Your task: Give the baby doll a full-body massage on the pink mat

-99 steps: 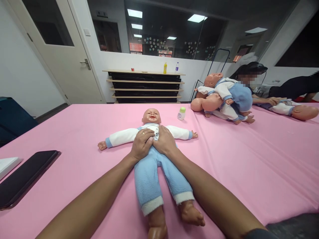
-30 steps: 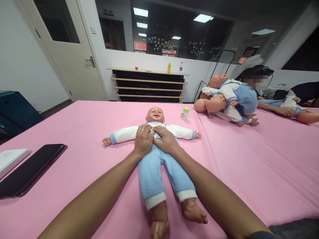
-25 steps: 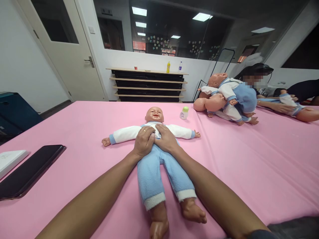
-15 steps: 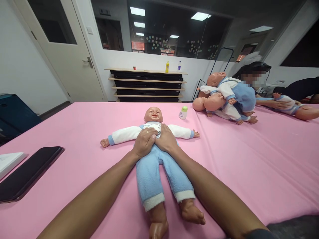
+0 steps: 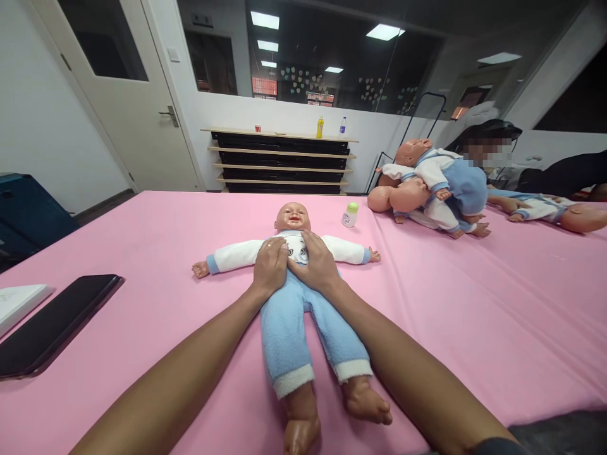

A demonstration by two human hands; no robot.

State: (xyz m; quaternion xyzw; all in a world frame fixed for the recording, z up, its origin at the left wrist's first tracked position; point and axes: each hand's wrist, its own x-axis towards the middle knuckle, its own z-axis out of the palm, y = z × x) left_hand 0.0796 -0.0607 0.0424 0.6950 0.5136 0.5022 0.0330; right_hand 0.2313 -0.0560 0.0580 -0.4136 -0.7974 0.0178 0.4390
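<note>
A baby doll (image 5: 287,328) in light blue trousers and a white top lies on its back, arms spread, head away from me. My left hand (image 5: 272,265) rests flat on the left side of its chest, a ring on one finger. On the other side of the chest lies my right hand (image 5: 317,262), fingers stretched toward the doll's shoulder and thumb reaching toward my left hand. Between the hands a printed face shows on the top. Neither hand grips anything. Beyond the doll's arm stands a small white bottle with a green cap (image 5: 349,215).
The pink-covered table (image 5: 455,303) carries a black phone (image 5: 61,322) and a white box (image 5: 21,303) at left. Several dolls (image 5: 436,186) are piled at the back right. Behind them a person (image 5: 493,148) handles another doll (image 5: 545,205). A low shelf (image 5: 284,151) stands by the wall.
My left hand has slid left, away from my right hand, uncovering more of the printed face on the chest. At far right, the co-worker's doll has shifted slightly.
</note>
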